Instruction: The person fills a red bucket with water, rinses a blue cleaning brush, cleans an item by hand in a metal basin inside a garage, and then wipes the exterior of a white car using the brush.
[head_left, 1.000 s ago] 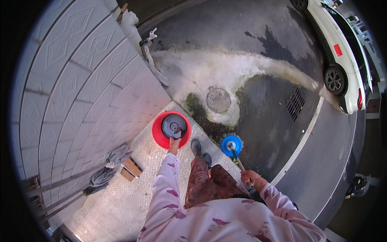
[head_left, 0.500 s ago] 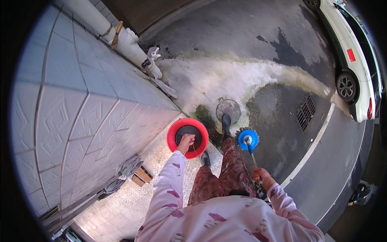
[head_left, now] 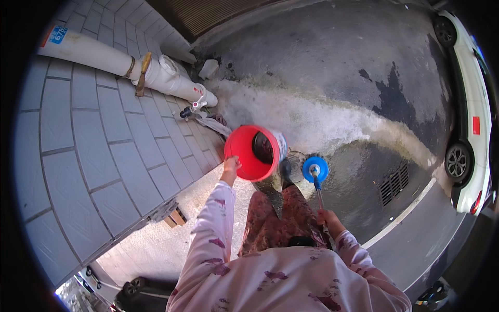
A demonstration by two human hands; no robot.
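Note:
A red bucket (head_left: 238, 146) leans over in front of me, its mouth toward me and its printed outer wall showing on the right. Down inside it is something dark (head_left: 263, 147), perhaps water. My left hand (head_left: 231, 167) is closed at the bucket's left rim; whether it grips the rim itself or the thin handle is hard to see. My right hand (head_left: 329, 220) is wrapped round the metal pole of a mop (head_left: 316, 169) with a round blue head. That head rests on the wet ground beside my boot (head_left: 285, 171), its dark strands mostly hidden.
Left stands a tiled wall (head_left: 104, 151) with a white pipe (head_left: 174, 82), a tap (head_left: 195, 107) and a hanging grey cloth (head_left: 213, 124). A round drain cover (head_left: 296, 165) lies by my boot. Rightward are a floor grate (head_left: 393, 184) and a parked white car (head_left: 474, 156).
The bucket has moved forward and tipped from upright. My left hand has shifted from above its middle to its left rim. The mop remains in my right hand.

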